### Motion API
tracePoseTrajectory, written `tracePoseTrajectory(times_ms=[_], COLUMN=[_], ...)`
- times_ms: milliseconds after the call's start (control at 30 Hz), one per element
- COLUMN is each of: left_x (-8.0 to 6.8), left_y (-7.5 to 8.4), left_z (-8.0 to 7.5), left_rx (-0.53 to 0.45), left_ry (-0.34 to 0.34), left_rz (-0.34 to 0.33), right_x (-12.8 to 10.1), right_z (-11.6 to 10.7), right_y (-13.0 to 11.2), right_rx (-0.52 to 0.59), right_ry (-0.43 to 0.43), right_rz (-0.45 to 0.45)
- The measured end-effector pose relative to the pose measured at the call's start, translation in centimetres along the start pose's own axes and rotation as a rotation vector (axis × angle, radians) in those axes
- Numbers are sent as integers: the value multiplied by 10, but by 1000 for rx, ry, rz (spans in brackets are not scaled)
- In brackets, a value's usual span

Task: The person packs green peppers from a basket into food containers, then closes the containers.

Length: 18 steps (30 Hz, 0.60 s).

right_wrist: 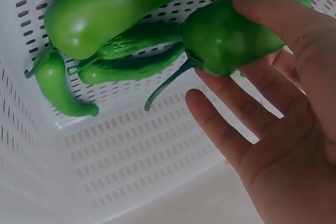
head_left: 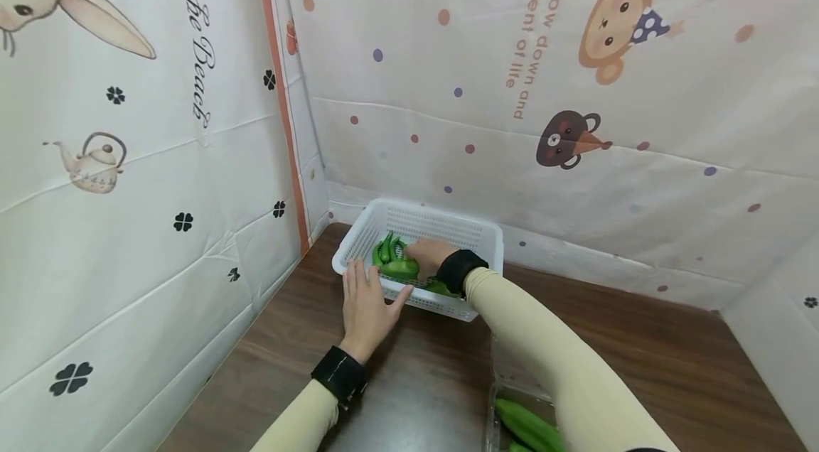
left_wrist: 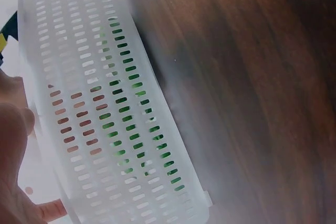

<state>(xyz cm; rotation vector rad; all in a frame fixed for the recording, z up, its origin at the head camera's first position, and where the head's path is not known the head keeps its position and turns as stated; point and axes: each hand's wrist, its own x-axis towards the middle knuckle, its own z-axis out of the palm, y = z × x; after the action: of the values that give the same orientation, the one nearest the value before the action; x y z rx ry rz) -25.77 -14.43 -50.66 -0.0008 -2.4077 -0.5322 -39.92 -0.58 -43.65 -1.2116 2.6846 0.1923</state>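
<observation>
A white slotted basket (head_left: pixel 488 233) stands at the far left corner of the dark wooden table (head_left: pixel 640 359) and holds several green peppers (head_left: pixel 398 268). My right hand (head_left: pixel 427 253) is down inside it. In the right wrist view this hand (right_wrist: pixel 252 114) has loose, nearly straight fingers, and one finger lies on a stubby green pepper (right_wrist: pixel 226 35). A larger pepper (right_wrist: pixel 110 3) and a small curved one (right_wrist: pixel 58 87) lie beside it on the basket floor (right_wrist: pixel 131 156). My left hand (head_left: pixel 367 303) lies flat with its fingertips against the basket's near wall (left_wrist: pixel 94 103).
A clear plastic box (head_left: pixel 505 381) with more green peppers (head_left: pixel 527 427) sits at the near edge under my right forearm. Printed cloth walls close off the left and the back. Bare table lies to the right and in front of the basket.
</observation>
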Motion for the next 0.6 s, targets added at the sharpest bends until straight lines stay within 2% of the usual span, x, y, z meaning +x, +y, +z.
tracePoseTrajectory(times_ms=[300, 600], left_x=[-3, 2], left_y=[6, 17], left_z=[0, -3], left_rx=[-64, -152], left_ry=[-30, -51], left_rz=[57, 144], right_x=[-21, -44], right_z=[-13, -23], right_y=[6, 11], right_rx=[118, 162], right_ry=[18, 128], right_rz=[15, -22])
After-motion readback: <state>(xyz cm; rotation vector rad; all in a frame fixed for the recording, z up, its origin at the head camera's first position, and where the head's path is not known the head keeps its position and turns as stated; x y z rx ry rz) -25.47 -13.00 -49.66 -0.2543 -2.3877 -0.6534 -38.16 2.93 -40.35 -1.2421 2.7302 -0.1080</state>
